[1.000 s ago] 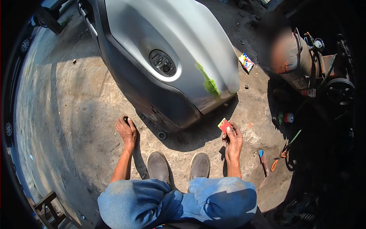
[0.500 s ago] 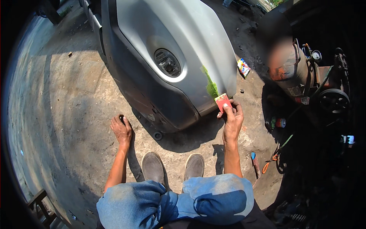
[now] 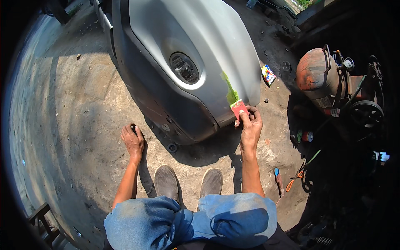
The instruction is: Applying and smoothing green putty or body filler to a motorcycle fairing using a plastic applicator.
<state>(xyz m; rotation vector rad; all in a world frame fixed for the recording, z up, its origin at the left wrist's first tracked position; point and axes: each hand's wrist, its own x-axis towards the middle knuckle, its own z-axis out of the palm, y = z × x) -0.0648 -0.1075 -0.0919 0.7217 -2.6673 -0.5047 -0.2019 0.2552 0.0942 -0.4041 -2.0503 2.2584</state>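
Observation:
A silver-grey car bumper (image 3: 200, 54) with a round fog-lamp hole lies on the dirt ground in front of me. A streak of green filler (image 3: 229, 89) runs down its right end. My right hand (image 3: 250, 125) grips a small red flat spreader (image 3: 238, 109) and holds it against the bumper just below the green streak. My left hand (image 3: 133, 141) presses flat on the ground left of the bumper's lower edge, over a small dark object. My two grey shoes (image 3: 187, 183) and blue-trousered knees sit below.
A rusty air compressor tank (image 3: 316, 75) with a wheel stands at the right. A colourful packet (image 3: 268, 75) lies beyond the bumper. A small can (image 3: 306, 136), a blue-handled tool (image 3: 278, 180) and orange-handled pliers (image 3: 293, 181) lie on the ground at my right.
My right hand has lifted the red spreader from near the ground up to the bumper's green streak. My left hand stays planted on the ground.

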